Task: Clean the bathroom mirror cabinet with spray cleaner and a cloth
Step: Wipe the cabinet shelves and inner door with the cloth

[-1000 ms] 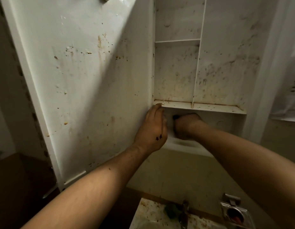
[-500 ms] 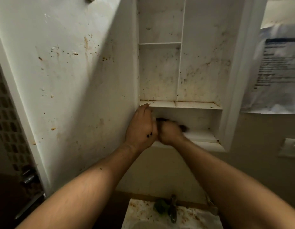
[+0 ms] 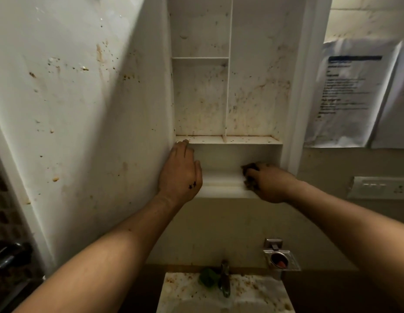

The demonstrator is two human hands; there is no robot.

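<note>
The white mirror cabinet (image 3: 259,91) hangs open on the wall, its back panel and middle shelf speckled with brown stains. Its door (image 3: 83,109) swings out to the left, stained on the inside. My left hand (image 3: 180,175) lies flat with fingers together against the door's hinge edge, beside the bottom compartment. My right hand (image 3: 267,184) is closed on a dark cloth (image 3: 249,175) and presses it onto the bottom shelf at the compartment's right end. No spray cleaner is in view.
Below is a stained washbasin (image 3: 221,292) with a metal tap (image 3: 224,279) and a green object (image 3: 207,277) beside it. A metal soap holder (image 3: 281,259) is fixed to the wall. Papers (image 3: 352,91) and a switch plate (image 3: 381,187) are at the right.
My right hand has slid the cloth from the left end of the bottom shelf, close to my left hand, to the right end. My left hand stays on the door edge.
</note>
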